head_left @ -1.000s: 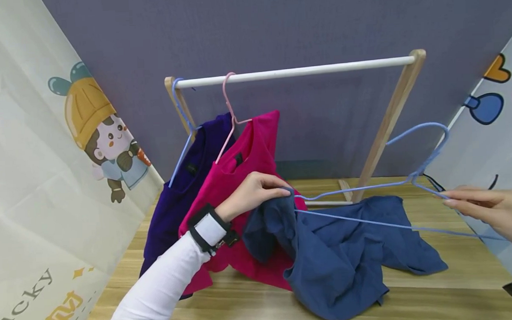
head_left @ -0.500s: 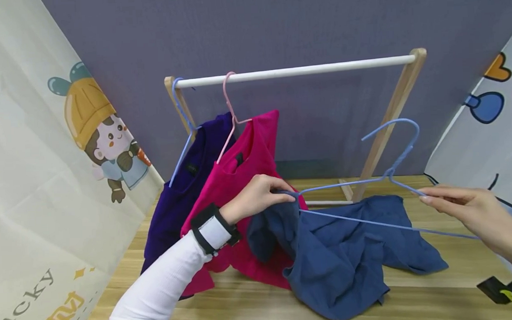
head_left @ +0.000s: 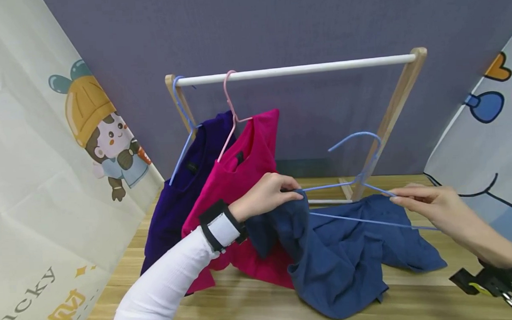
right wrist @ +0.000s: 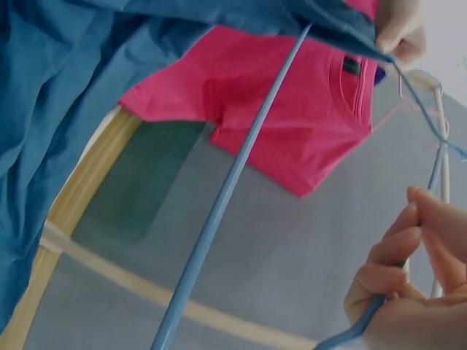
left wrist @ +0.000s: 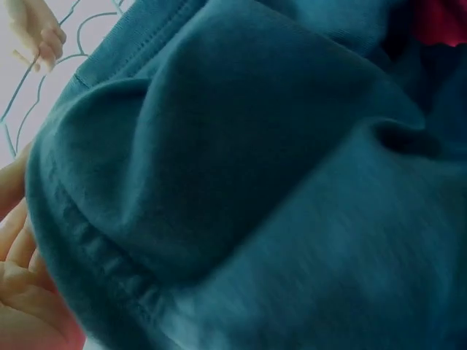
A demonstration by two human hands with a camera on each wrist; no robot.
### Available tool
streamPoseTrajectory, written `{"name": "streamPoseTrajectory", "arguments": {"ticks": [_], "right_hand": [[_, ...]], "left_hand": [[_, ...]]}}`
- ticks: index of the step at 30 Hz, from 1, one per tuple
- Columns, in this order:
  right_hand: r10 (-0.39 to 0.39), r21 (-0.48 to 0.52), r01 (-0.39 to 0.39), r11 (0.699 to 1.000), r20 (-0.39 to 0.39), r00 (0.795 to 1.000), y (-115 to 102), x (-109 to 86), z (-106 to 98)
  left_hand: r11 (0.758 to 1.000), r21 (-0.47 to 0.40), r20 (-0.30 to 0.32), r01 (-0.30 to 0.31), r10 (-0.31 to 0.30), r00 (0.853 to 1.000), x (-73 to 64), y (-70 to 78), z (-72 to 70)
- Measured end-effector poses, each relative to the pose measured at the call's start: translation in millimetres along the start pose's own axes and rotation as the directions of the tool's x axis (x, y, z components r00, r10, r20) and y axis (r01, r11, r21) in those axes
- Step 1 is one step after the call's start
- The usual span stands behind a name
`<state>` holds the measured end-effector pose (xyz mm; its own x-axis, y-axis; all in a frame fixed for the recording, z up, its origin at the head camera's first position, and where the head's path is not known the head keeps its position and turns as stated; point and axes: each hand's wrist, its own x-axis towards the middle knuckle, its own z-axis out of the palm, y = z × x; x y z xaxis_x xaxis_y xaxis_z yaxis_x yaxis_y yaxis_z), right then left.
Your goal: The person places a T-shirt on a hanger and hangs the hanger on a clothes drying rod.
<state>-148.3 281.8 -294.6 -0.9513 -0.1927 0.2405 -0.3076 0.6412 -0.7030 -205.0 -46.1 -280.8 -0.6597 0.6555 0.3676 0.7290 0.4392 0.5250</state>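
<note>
My left hand [head_left: 267,195] pinches the edge of a dark blue shirt [head_left: 340,265], whose lower part lies crumpled on the table. A light blue wire hanger [head_left: 360,177] has its left end inside the shirt's cloth, hidden from sight. My right hand [head_left: 427,203] grips the hanger's right shoulder, with the hook pointing up and left. In the right wrist view, the fingers of the right hand [right wrist: 416,270] curl round the wire, and the hanger's bottom bar [right wrist: 235,186] runs up into the shirt. Stitched blue cloth [left wrist: 241,182] fills most of the left wrist view.
A rack with a white rail [head_left: 312,69] and wooden legs [head_left: 396,110] stands behind the hands. On its left hang a purple shirt [head_left: 169,215] on a blue hanger and a pink shirt [head_left: 239,179] on a pink hanger. Printed cloth panels [head_left: 107,132] flank the wooden table [head_left: 244,306].
My right hand has moved left with the hanger, so its left end sits further inside the blue shirt. The left hand has shifted slightly right, still pinching the cloth.
</note>
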Motion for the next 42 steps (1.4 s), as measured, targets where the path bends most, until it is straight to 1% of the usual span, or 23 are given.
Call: {"name": "streamPoseTrajectory", "arguments": {"ticks": [2,5,8,10,12,16,20,24,29,31,32,33,34,35,36,37,38,40,41,42], "right_hand": [[-0.021,-0.025,0.021,0.999,0.002,1.000,-7,2.5,6],[-0.079,-0.045,0.078,0.996,-0.018,0.997,-16,6.1,15],[-0.166,-0.032,0.165,0.986,-0.042,0.985,-19,9.2,24],[-0.203,-0.025,0.202,0.979,-0.049,0.978,-21,11.0,30],[-0.223,-0.022,0.223,0.975,-0.043,0.974,-23,12.5,35],[-0.216,-0.033,0.216,0.976,-0.012,0.976,-29,13.9,41],[-0.195,-0.046,0.195,0.980,-0.003,0.981,-33,16.8,44],[-0.197,-0.057,0.195,0.979,-0.021,0.980,-36,20.1,46],[-0.205,-0.082,0.201,0.976,-0.036,0.978,-40,22.4,49],[-0.229,-0.104,0.222,0.969,-0.057,0.972,-43,22.1,52],[-0.254,-0.121,0.244,0.962,-0.081,0.964,-44,21.2,54],[-0.288,-0.141,0.272,0.952,-0.111,0.951,-46,19.9,56],[-0.337,-0.166,0.313,0.935,-0.144,0.930,-48,18.1,59],[-0.402,-0.189,0.369,0.910,-0.178,0.898,-50,16.2,61],[-0.466,-0.211,0.426,0.880,-0.204,0.861,-51,13.7,64],[-0.532,-0.228,0.487,0.843,-0.218,0.818,-53,10.8,68],[-0.593,-0.239,0.547,0.802,-0.214,0.777,-55,7.4,73],[-0.694,-0.222,0.660,0.718,-0.165,0.700,-58,-0.5,85],[-0.733,-0.199,0.706,0.679,-0.130,0.668,-58,-4.8,93],[-0.754,-0.176,0.735,0.655,-0.086,0.651,-58,-9.7,100]], "left_hand": [[1.000,0.001,-0.005,-0.001,0.001,1.000,2.5,2.1,2.1],[1.000,0.002,-0.015,0.007,-0.007,1.000,6.0,5.5,6.1],[1.000,-0.001,-0.018,0.023,-0.023,1.000,9.3,8.8,10.7],[0.999,-0.006,-0.021,0.033,-0.033,0.999,11.0,11.1,13.3],[0.999,-0.008,-0.028,0.036,-0.037,0.999,12.1,12.8,15.2],[0.999,0.000,-0.043,0.043,-0.043,0.998,14.2,15.4,17.8],[0.998,0.000,-0.056,0.056,-0.056,0.997,16.4,17.7,19.4],[0.998,-0.016,-0.066,0.063,-0.064,0.996,18.6,18.4,20.2],[0.994,-0.056,-0.059,0.093,-0.097,0.994,20.0,16.9,20.0],[0.991,-0.069,-0.053,0.112,-0.116,0.992,20.1,15.8,19.5],[0.990,-0.073,-0.053,0.120,-0.124,0.991,20.1,15.3,19.1],[0.989,-0.077,-0.053,0.128,-0.132,0.990,20.2,14.4,18.9],[0.988,-0.077,-0.055,0.133,-0.137,0.989,20.4,13.6,18.4],[0.988,-0.073,-0.059,0.135,-0.140,0.988,20.7,12.9,17.9],[0.988,-0.072,-0.064,0.136,-0.141,0.988,21.0,12.1,17.3],[0.988,-0.070,-0.069,0.137,-0.142,0.987,21.5,11.2,16.9],[0.988,-0.068,-0.071,0.138,-0.143,0.987,21.8,10.5,16.2],[0.988,-0.067,-0.070,0.141,-0.146,0.987,22.4,9.5,14.9],[0.987,-0.068,-0.067,0.144,-0.148,0.987,22.7,9.0,14.5],[0.987,-0.072,-0.063,0.147,-0.151,0.986,23.0,8.5,14.2]]}}
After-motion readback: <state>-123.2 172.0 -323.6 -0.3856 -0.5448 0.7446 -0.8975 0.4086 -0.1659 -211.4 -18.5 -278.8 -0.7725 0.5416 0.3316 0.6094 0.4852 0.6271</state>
